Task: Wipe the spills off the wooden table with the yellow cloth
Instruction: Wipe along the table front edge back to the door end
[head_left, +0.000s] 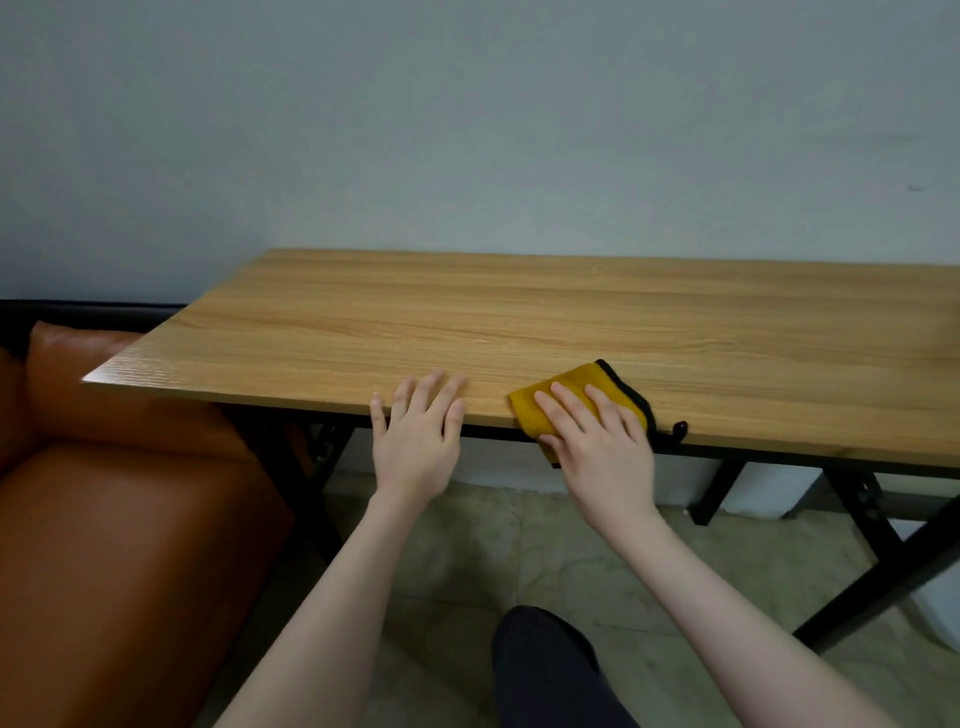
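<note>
Right hand (597, 441) hides much of yellow cloth (571, 387) (spills indiscernible).

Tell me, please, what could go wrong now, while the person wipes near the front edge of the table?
The folded yellow cloth with black trim already overhangs the front edge of the light wooden table, so a pull toward the body could drag it off. The flat right hand only presses it and may slide over it. The left hand rests at the edge and could slip.
</note>
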